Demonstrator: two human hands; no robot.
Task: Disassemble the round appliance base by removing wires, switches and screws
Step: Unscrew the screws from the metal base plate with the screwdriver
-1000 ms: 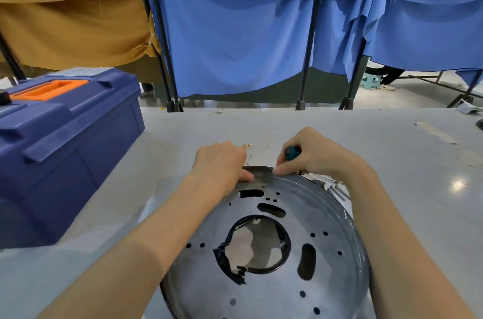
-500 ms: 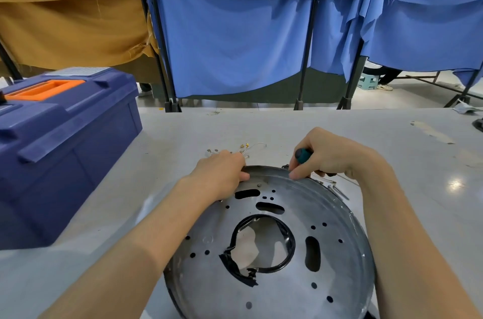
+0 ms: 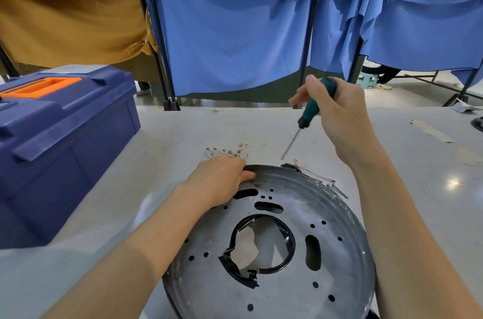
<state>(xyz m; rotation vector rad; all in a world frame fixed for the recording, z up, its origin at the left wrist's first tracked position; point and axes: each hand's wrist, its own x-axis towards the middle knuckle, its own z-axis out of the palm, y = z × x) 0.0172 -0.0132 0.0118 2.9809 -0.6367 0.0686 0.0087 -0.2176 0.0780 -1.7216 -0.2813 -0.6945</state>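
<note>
Right hand (image 3: 339, 115) grips screwdriver (image 3: 312, 107), raised beyond base (image 3: 326, 214); left hand (image 3: 222, 180) clasps its far rim. Tip may skid off the small screw (image 3: 258, 184), jabbing that hand.

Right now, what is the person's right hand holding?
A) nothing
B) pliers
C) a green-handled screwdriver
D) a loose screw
C: the right hand grips the green-handled screwdriver by its handle, shaft pointing down toward the table, while the left hand holds the rim of the round base.
</note>
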